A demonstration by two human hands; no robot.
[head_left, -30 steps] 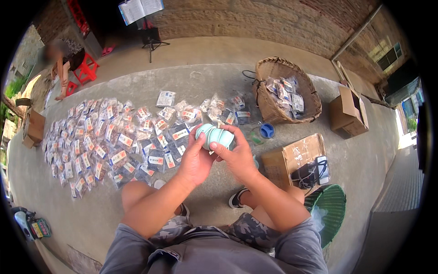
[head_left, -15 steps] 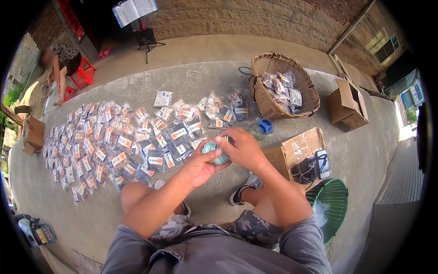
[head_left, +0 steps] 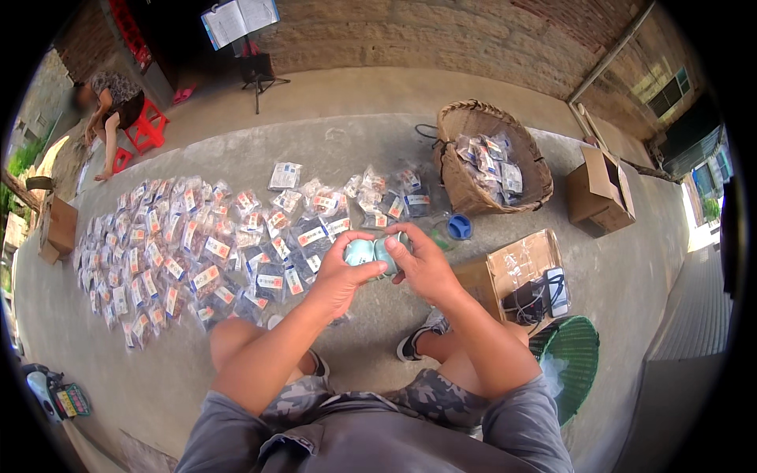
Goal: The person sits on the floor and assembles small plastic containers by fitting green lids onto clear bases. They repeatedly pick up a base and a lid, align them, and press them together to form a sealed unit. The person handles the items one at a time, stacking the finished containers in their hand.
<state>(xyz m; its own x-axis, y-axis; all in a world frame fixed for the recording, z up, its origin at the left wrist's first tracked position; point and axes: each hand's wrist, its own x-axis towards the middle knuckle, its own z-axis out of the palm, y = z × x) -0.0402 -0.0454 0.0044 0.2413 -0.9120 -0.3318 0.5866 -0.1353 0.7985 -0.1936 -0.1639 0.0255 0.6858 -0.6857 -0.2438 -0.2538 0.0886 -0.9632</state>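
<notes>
Both my hands meet in front of me over the packets, closed around two small pale green, smooth, rounded pieces that look like cups. My left hand [head_left: 344, 276] grips the left cup [head_left: 359, 252], which bears a small dark marking. Thumb and fingers of my right hand [head_left: 424, 266] hold the right cup [head_left: 385, 254]. The two cups sit side by side, touching or nearly so; fingers hide their outer sides. Beyond and to the left of my hands, many clear labelled packets [head_left: 206, 276] are spread on the concrete.
A woven basket [head_left: 461, 183] holds more packets. Nearby stand a blue-topped container [head_left: 459, 227], an open carton [head_left: 597, 197] and a taped carton [head_left: 505, 260] carrying a phone and cables. A green basket [head_left: 579, 363] is by my right knee. Another person [head_left: 116, 93] sits far left.
The pale green ware, earlier together between my hands, now shows as two pieces side by side. My right hand has come lower and turned; my left has shifted slightly.
</notes>
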